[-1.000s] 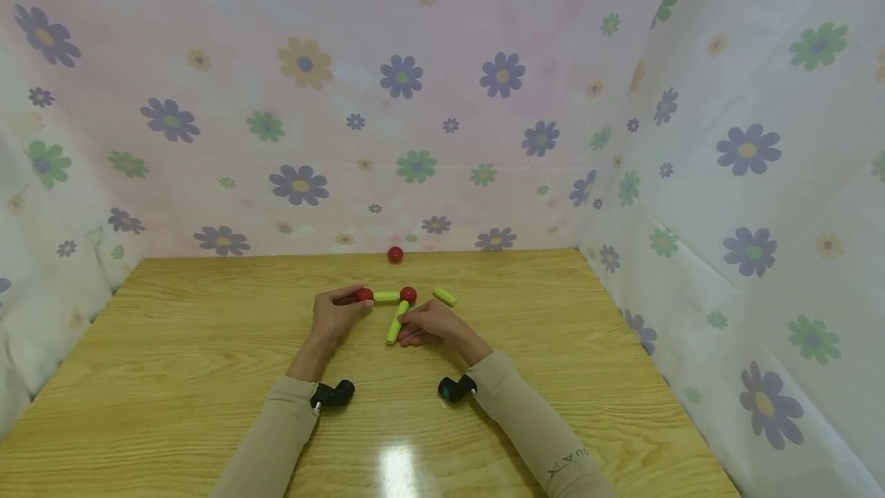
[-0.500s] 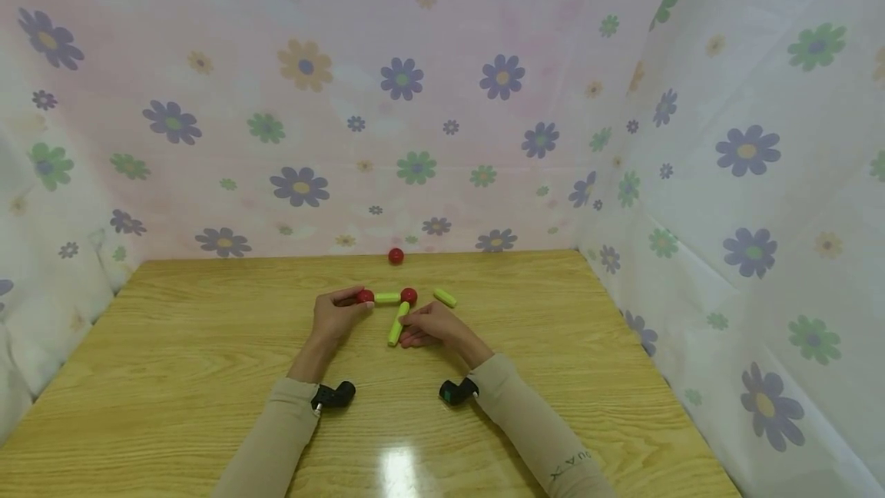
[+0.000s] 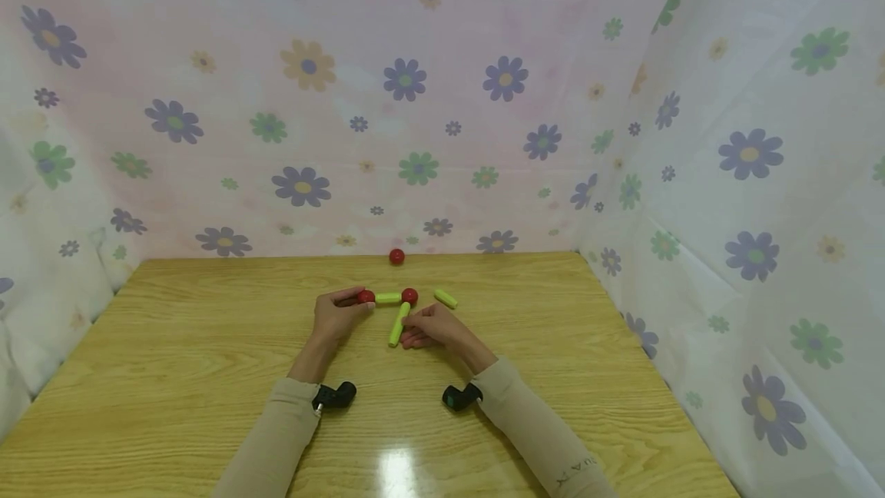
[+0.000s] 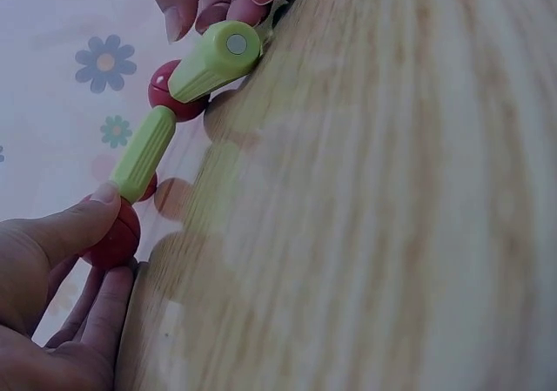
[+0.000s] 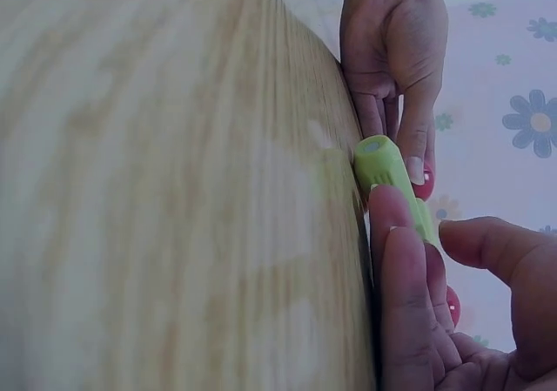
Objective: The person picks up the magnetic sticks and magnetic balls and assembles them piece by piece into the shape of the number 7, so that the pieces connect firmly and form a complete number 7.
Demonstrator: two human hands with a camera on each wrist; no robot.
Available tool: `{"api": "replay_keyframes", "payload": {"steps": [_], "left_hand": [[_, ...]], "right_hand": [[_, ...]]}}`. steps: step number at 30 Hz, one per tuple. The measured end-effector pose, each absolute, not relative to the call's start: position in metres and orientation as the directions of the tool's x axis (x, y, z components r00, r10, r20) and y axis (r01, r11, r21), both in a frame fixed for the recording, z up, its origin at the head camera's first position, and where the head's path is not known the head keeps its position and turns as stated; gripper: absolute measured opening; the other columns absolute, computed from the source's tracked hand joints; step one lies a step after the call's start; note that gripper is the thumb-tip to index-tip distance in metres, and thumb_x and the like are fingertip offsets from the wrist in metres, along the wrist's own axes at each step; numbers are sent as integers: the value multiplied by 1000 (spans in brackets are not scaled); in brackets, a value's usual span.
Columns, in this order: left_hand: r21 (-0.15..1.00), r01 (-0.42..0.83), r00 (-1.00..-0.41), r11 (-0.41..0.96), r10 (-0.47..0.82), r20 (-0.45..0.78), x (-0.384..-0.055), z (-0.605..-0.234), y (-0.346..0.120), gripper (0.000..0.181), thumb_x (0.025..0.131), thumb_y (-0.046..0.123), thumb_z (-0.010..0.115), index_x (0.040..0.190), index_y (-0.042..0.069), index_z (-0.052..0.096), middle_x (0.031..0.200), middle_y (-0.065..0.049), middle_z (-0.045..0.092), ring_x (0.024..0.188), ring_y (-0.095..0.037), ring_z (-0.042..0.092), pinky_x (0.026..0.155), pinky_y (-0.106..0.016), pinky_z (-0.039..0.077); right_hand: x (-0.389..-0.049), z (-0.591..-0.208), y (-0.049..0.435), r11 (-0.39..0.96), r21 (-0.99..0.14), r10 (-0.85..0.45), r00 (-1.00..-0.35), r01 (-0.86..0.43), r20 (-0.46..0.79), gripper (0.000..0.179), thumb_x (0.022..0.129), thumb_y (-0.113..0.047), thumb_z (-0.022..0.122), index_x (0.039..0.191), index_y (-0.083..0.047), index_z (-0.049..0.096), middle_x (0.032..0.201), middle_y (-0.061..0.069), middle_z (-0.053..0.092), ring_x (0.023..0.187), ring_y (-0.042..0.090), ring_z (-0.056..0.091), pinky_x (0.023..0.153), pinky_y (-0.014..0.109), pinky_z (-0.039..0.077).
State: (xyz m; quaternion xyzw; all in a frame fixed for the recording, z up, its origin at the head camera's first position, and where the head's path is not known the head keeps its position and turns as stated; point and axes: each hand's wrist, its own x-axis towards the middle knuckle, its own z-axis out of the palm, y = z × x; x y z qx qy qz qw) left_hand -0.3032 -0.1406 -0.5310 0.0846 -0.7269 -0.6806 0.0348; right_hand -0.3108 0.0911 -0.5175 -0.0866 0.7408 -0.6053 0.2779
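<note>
My left hand pinches a red ball between thumb and fingers. A ribbed yellow-green toy stick joins that ball to a second red ball. From the second ball another yellow-green stick runs toward the front, a silver disc showing on its end in the left wrist view. Beside this stick is my right hand, its fingertips right at the stick's side. The right thumb stands a little apart from it in the right wrist view.
A third red ball sits at the table's back edge. Right of the joined pieces lies a loose yellow-green stick. Flower-printed cloth hangs behind and along both sides of the wooden table.
Both hands and the joined pieces keep nearly the same places. The whole head view has shifted very slightly.
</note>
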Motion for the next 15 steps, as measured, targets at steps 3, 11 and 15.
{"api": "replay_keyframes", "payload": {"steps": [3,11,15], "left_hand": [[996,-75,-984,53,-165,-66,-302,-531,-141,48,84,6,83,130,-1,68,126,-26,67,102,-20,67,75,-17,53],[996,-84,-985,34,-156,-78,-303,-531,-141,48,85,5,82,131,2,68,128,-25,65,109,-25,65,76,-17,54],[996,-80,-986,41,-152,-73,-303,-530,-141,48,85,5,82,131,1,68,129,-25,65,110,-26,65,77,-17,54]], "right_hand": [[-310,-518,92,231,-951,-455,-841,205,-292,31,104,-19,57,114,7,70,85,8,76,70,9,73,63,19,57],[-309,-518,96,158,-965,-397,-882,208,-255,37,106,-23,51,121,8,63,100,13,72,75,12,71,70,25,60],[-310,-516,97,142,-976,-361,-910,163,-204,35,106,-19,50,119,10,64,98,13,72,78,11,69,71,26,60]]}}
